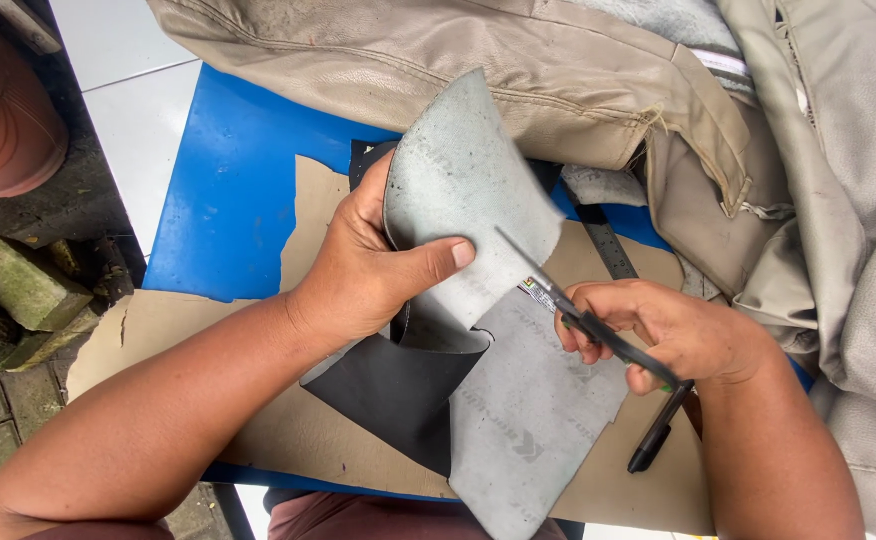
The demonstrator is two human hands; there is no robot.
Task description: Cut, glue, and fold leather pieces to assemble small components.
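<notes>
Head view: the left hand [363, 275] is closed on a grey sheet [478, 300] of flexible backed material, thumb pressed flat across its grey face and fingers curled behind, bending the upper part up off the surface so it stands curved; the sheet's other side shows black [398, 395] where a lower flap folds over; the rest of the sheet lies flat on brown cardboard [308, 435] that covers a blue surface [228, 190]; the right hand [673, 330] is wrapped around the black handles of a pair of scissors [568, 300], blades pointing up-left and meeting the sheet edge near the left thumb; a black pen [658, 435] lies just beside that hand on the cardboard; beige upholstery covers [558, 70] are heaped across the top and right, and a dark metal ruler [608, 245] shows partly beneath the sheet; terracotta pot [3, 110] and mossy bricks [23, 285] sit on the ground at left; judging by the easy curl, the sheet is light, thin and pliable, holds a bend without creasing, and looks matt rather than slippery; it would flop if gripped far from the cut, so a pinch close to the blades, thumb on the face and fingers behind as now, seems the best hold; not fragile, though the cut edge could snag.
</notes>
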